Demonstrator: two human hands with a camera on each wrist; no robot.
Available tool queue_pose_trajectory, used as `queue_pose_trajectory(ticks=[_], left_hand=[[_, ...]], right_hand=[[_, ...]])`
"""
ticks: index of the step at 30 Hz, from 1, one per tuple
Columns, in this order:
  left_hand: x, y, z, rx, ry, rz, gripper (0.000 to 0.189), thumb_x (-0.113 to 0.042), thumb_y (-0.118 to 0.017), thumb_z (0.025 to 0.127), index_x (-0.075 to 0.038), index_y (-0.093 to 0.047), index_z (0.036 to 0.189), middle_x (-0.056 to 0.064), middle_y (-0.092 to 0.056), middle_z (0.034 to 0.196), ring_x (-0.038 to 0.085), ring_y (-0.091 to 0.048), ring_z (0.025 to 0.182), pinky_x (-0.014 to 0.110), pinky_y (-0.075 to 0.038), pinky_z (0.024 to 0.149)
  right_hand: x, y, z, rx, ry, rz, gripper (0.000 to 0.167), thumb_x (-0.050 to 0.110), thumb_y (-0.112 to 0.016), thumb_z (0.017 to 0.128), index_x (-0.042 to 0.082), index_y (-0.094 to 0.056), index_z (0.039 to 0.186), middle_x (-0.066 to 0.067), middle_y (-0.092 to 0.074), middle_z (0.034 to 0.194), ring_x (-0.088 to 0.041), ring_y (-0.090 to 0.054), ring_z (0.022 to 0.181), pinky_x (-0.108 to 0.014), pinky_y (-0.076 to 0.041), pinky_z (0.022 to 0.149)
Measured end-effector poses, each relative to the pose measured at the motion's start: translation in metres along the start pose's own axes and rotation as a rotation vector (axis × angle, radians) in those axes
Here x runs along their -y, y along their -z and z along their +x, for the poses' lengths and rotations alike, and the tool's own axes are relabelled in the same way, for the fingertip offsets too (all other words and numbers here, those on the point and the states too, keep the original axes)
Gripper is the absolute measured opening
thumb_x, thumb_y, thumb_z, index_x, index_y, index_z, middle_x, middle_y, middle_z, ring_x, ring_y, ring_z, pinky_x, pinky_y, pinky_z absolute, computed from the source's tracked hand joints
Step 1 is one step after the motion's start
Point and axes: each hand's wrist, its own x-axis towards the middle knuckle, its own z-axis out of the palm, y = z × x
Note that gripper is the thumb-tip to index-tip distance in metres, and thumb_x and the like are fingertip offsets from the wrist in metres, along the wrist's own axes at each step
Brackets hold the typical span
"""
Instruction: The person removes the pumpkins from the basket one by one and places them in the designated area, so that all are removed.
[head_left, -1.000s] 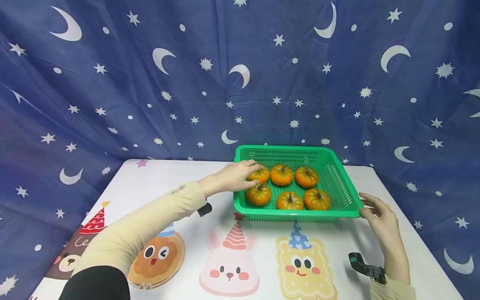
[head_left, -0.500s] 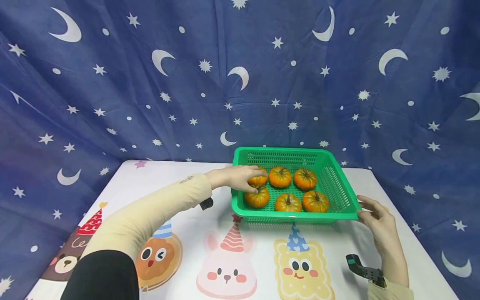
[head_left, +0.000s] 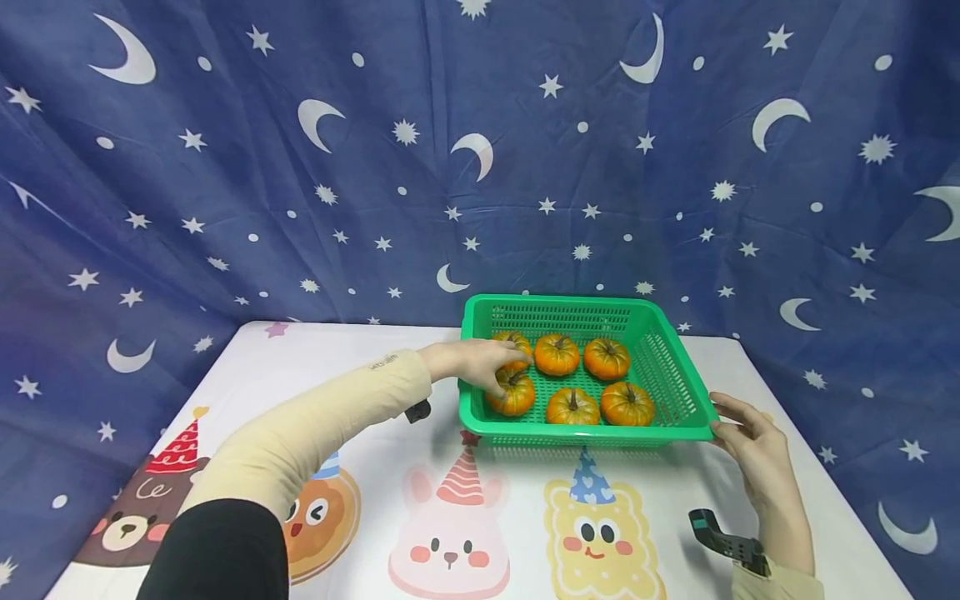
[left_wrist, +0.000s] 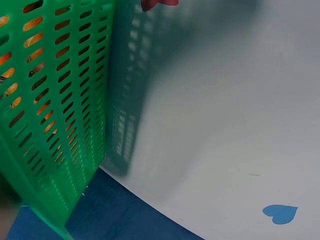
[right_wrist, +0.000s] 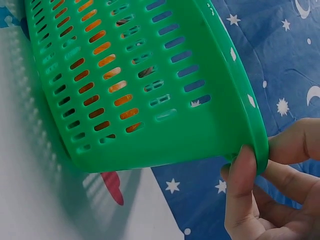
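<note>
A green plastic basket (head_left: 585,431) with slotted walls holds several small orange pumpkins (head_left: 557,356) in two rows. My left hand (head_left: 480,362) reaches over its left rim. The thumb lies against the front-left pumpkin (head_left: 512,395), and the fingers spread over the gap between it and the back-left pumpkin (head_left: 513,343), which they partly hide. In the left wrist view only the basket wall (left_wrist: 65,100) and a blurred bit of hand at the left edge show. My right hand (head_left: 761,450) pinches the basket's front-right rim corner between thumb and fingers, seen closely in the right wrist view.
A white tablecloth (head_left: 360,517) printed with cartoon faces and party hats covers the table. The basket stands near the table's back edge, against a blue curtain (head_left: 375,167) with moons and stars. A black wrist camera mount (head_left: 723,537) sticks out beside the right wrist.
My left hand has shifted toward the front of the basket, from the back-left pumpkin onto the front-left one. The right hand keeps its hold on the rim. The head view has shifted slightly.
</note>
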Motion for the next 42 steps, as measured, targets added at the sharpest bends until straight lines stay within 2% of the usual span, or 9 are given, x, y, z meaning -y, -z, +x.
queue_pose_trajectory(ticks=[4, 9, 12, 18, 24, 25, 32, 35, 42], left_hand=[[-0.001, -0.003, 0.003, 0.01, 0.021, 0.009, 0.072, -0.035, -0.07, 0.086, -0.023, -0.036, 0.149, 0.01, -0.03, 0.157, 0.027, -0.03, 0.145, 0.045, -0.032, 0.115], [-0.001, -0.005, 0.004, 0.012, 0.048, 0.041, 0.072, -0.038, -0.071, 0.084, -0.025, -0.039, 0.147, 0.009, -0.032, 0.156, 0.026, -0.038, 0.14, 0.043, -0.037, 0.11], [-0.001, -0.006, 0.005, 0.009, 0.059, 0.065, 0.073, -0.04, -0.073, 0.083, -0.027, -0.04, 0.146, 0.007, -0.035, 0.155, 0.024, -0.042, 0.138, 0.042, -0.041, 0.106], [-0.001, -0.008, 0.006, -0.003, 0.055, 0.118, 0.079, -0.046, -0.076, 0.078, -0.03, -0.04, 0.146, 0.005, -0.039, 0.15, 0.021, -0.048, 0.132, 0.038, -0.045, 0.093], [-0.001, -0.014, 0.012, 0.004, 0.06, 0.177, 0.084, -0.048, -0.079, 0.074, -0.034, -0.038, 0.146, 0.001, -0.042, 0.146, 0.016, -0.057, 0.115, 0.028, -0.044, 0.076], [-0.001, -0.015, 0.013, 0.009, 0.062, 0.181, 0.084, -0.048, -0.079, 0.074, -0.035, -0.038, 0.146, 0.001, -0.041, 0.147, 0.016, -0.057, 0.115, 0.027, -0.043, 0.074], [-0.004, -0.017, 0.014, 0.029, 0.061, 0.178, 0.083, -0.046, -0.079, 0.074, -0.035, -0.038, 0.145, 0.004, -0.034, 0.156, 0.02, -0.054, 0.126, 0.026, -0.044, 0.073], [-0.005, -0.017, 0.014, 0.022, 0.057, 0.179, 0.082, -0.046, -0.079, 0.074, -0.035, -0.039, 0.145, 0.004, -0.036, 0.155, 0.02, -0.054, 0.127, 0.026, -0.044, 0.074], [-0.003, -0.018, 0.013, 0.006, 0.052, 0.168, 0.079, -0.045, -0.078, 0.075, -0.036, -0.04, 0.144, 0.004, -0.038, 0.154, 0.018, -0.058, 0.119, 0.025, -0.041, 0.069]], right_hand=[[0.003, -0.001, -0.001, 0.0, -0.007, 0.001, 0.043, 0.013, -0.062, 0.092, 0.011, -0.055, 0.135, 0.011, -0.036, 0.115, -0.007, -0.055, 0.091, -0.015, -0.054, 0.076], [0.024, -0.008, -0.01, -0.004, -0.034, 0.012, 0.044, 0.012, -0.062, 0.092, 0.007, -0.055, 0.135, 0.01, -0.038, 0.114, -0.007, -0.054, 0.09, -0.015, -0.054, 0.075], [0.027, -0.01, -0.01, -0.014, -0.052, -0.032, 0.044, 0.013, -0.062, 0.092, 0.009, -0.055, 0.135, 0.012, -0.039, 0.115, -0.006, -0.054, 0.09, -0.015, -0.054, 0.076], [0.031, -0.009, -0.011, -0.002, -0.028, 0.001, 0.044, 0.013, -0.062, 0.092, 0.008, -0.055, 0.135, 0.011, -0.046, 0.115, -0.006, -0.055, 0.088, -0.015, -0.054, 0.075], [0.032, -0.01, -0.011, -0.015, -0.059, -0.021, 0.044, 0.012, -0.062, 0.092, 0.008, -0.055, 0.135, 0.01, -0.051, 0.113, -0.007, -0.056, 0.088, -0.015, -0.054, 0.075], [0.027, -0.008, -0.009, -0.011, -0.058, -0.049, 0.045, 0.016, -0.062, 0.092, 0.011, -0.054, 0.136, 0.011, -0.05, 0.114, -0.005, -0.056, 0.089, -0.015, -0.054, 0.076], [0.06, -0.018, -0.027, -0.002, -0.08, -0.088, 0.046, 0.011, -0.056, 0.094, 0.003, -0.048, 0.139, 0.012, -0.049, 0.111, -0.002, -0.054, 0.086, -0.011, -0.052, 0.074], [0.046, -0.013, -0.023, -0.006, -0.067, -0.05, 0.045, 0.012, -0.059, 0.093, 0.007, -0.052, 0.137, 0.011, -0.051, 0.111, -0.003, -0.056, 0.086, -0.013, -0.053, 0.074], [0.02, -0.005, -0.009, -0.012, -0.062, -0.086, 0.046, 0.016, -0.062, 0.092, 0.012, -0.054, 0.137, 0.011, -0.052, 0.113, -0.005, -0.057, 0.087, -0.014, -0.054, 0.074]])
